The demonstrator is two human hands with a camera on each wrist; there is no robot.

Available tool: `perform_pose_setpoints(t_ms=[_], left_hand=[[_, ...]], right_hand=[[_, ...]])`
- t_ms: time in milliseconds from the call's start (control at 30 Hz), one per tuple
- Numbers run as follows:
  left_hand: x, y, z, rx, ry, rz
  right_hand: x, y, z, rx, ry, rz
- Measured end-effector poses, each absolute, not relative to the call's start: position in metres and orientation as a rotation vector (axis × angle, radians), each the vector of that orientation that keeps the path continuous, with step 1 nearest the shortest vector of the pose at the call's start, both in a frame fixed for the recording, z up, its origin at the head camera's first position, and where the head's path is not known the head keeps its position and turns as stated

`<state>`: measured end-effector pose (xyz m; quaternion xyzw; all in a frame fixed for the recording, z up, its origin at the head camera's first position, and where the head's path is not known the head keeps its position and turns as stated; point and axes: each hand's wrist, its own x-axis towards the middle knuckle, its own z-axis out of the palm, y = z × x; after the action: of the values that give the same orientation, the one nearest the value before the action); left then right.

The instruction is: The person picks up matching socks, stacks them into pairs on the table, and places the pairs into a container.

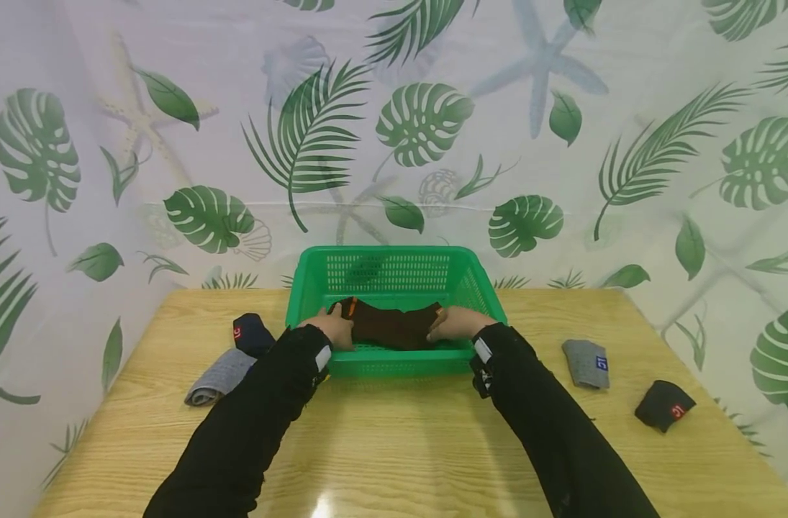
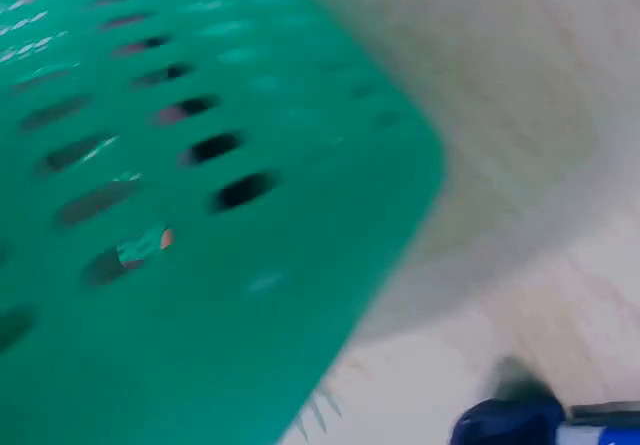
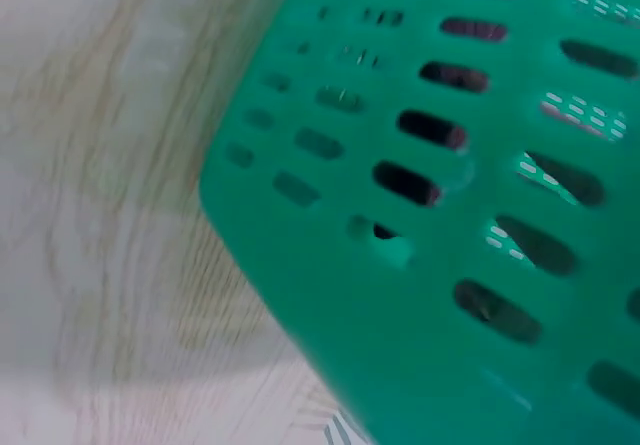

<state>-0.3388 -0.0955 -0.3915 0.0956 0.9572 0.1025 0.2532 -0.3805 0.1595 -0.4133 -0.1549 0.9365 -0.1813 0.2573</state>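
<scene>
My left grip (image 1: pixel 334 327) and my right grip (image 1: pixel 457 323) were each pinched on one end of a long, dark brown cloth with orange bits (image 1: pixel 394 328). If one side let go, I thought, it could flop down. The cloth was inside a green plastic basket with holes (image 1: pixel 394 366), which could snag it if I dragged it.
</scene>
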Motion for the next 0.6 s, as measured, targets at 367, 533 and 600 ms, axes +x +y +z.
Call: perform_pose_setpoints(t_ms=[367, 533, 600], left_hand=[[-0.373, -0.099, -0.45, 0.165, 2.623, 0.268], [-0.355, -0.096, -0.418, 0.214, 2.672, 0.372], [-0.354, -0.1, -0.411, 0.288, 2.704, 0.455]], right_hand=[[-0.379, 0.159, -0.416, -0.474, 2.443, -0.25], [-0.375, 0.16, -0.41, -0.508, 2.472, -0.352], [-0.371, 0.161, -0.403, -0.535, 2.502, -0.442]])
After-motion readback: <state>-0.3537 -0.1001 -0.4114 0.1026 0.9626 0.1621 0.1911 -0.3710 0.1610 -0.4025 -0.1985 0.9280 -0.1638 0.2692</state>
